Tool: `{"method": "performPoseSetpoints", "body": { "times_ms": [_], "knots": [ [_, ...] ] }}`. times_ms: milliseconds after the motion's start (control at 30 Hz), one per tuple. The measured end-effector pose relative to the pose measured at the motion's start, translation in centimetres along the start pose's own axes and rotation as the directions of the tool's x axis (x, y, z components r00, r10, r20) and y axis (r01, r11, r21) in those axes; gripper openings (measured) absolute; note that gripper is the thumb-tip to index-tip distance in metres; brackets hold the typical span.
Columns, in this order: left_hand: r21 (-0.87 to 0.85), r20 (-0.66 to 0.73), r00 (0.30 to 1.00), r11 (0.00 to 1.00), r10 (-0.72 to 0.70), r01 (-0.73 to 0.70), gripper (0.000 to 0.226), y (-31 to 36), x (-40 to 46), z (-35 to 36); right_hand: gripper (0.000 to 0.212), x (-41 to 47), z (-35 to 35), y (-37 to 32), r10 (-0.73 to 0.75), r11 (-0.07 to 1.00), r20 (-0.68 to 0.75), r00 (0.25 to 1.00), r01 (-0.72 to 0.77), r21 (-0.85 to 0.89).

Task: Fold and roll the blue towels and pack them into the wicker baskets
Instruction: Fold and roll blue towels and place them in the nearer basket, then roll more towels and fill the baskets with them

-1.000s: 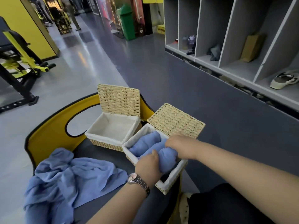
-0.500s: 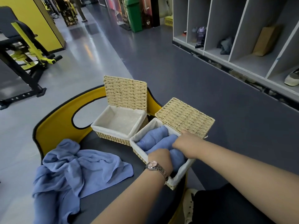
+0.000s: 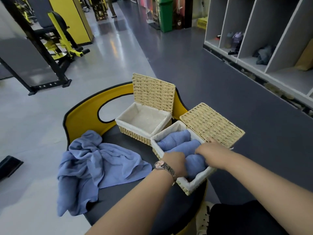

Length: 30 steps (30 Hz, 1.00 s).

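Step in hand: packing. Both hands are seating a rolled blue towel (image 3: 194, 162) into the near wicker basket with white cloth lining (image 3: 196, 181), lower centre-right of the frame, its woven lid (image 3: 211, 123) thrown open to the right.

Left hand (image 3: 176, 164), wristwatch on the wrist: fingers curled down over the near end of the roll, pressing it into the basket; fingertips hidden behind the towel.

Right hand (image 3: 211, 154): fingers curled over the far side of the same roll, by the basket's right wall; whether it pinches cloth or only pushes, I cannot tell.

Other rolled blue towels (image 3: 176, 140): two, side by side in the same basket, beyond the hands.

Second lined wicker basket (image 3: 144, 131): centre of frame, just beside the first, lid upright, holding no towel.

Loose crumpled blue towel (image 3: 94, 165): lower left, on the dark round table with yellow back rim (image 3: 83, 114), draped over its near-left edge.

Next move, as judged: let go of the seated roll, reach left for the loose towel, spread it flat for folding and rolling; the second basket is the likely place for it.

Difference from the earlier frames: both hands remain on the same roll, which sits a little deeper; the view has shifted, baskets now lying lower right in frame.
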<state>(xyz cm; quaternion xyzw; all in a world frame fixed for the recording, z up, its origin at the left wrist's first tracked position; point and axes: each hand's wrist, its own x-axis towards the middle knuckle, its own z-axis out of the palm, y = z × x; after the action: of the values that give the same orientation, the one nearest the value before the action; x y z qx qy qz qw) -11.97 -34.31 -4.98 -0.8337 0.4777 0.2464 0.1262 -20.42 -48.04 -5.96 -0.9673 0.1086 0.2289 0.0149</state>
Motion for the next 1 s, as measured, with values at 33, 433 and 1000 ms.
{"method": "performPoseSetpoints", "body": {
  "times_ms": [33,433,1000],
  "knots": [
    [-0.044,-0.057,0.998,0.998,0.033,-0.035,0.031,-0.3,-0.7,0.3,0.018,-0.4,-0.2,-0.1,0.007,0.999,0.0,1.0,-0.007,0.035],
    [-0.362,-0.456,0.885,0.928,-0.097,-0.085,0.028,-15.9,-13.4,8.7,0.014,1.1,-4.7,-14.9,-0.27,0.95,-0.472,0.839,0.311,0.009],
    [-0.477,-0.335,0.86,0.856,-0.385,0.197,0.046,-25.5,-14.0,16.3,0.025,7.2,1.5,-24.8,-0.212,0.967,-0.019,0.977,0.206,-0.152]
  ]
}}
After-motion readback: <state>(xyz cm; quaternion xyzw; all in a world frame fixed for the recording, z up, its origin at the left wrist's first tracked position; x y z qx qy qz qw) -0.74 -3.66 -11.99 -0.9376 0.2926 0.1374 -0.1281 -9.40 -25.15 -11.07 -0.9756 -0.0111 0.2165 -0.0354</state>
